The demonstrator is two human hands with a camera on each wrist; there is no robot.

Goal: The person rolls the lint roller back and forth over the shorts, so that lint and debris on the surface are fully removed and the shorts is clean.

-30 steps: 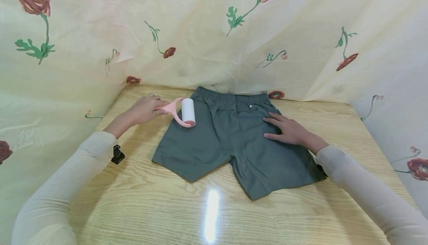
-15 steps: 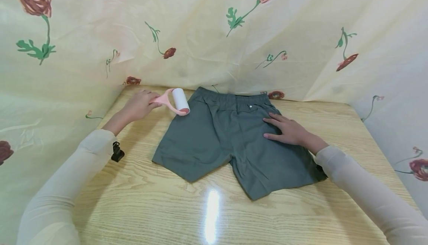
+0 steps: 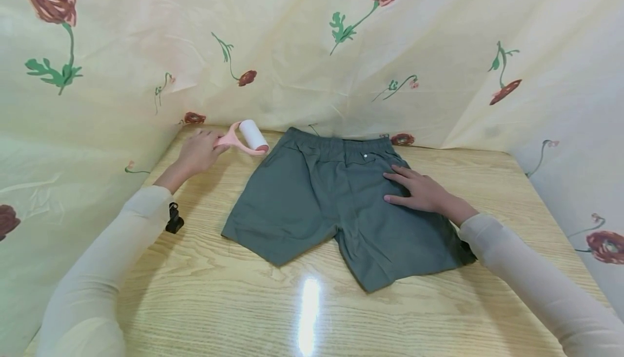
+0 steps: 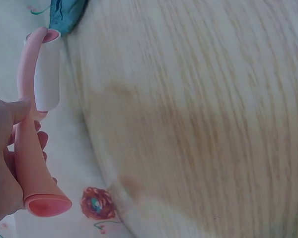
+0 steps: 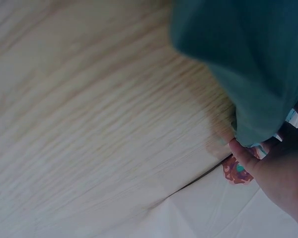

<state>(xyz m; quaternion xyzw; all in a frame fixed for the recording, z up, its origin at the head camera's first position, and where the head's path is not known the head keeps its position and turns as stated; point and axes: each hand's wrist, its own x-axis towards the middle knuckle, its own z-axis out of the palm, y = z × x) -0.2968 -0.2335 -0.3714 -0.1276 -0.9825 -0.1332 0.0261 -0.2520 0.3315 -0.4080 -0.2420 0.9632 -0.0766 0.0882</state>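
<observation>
Since a second ago my left hand (image 3: 197,151) has carried the lint roller (image 3: 246,137) off the shorts, toward the table's far left corner. The wooden table (image 3: 205,292) spreads under both my hands. The green shorts (image 3: 317,200) lie flat to the right of my left hand's grip and under my right hand (image 3: 419,190), whose straight fingers press the cloth. My left fingers curl round the roller's pink handle (image 4: 32,163), its white roll beyond my fingertips.
</observation>
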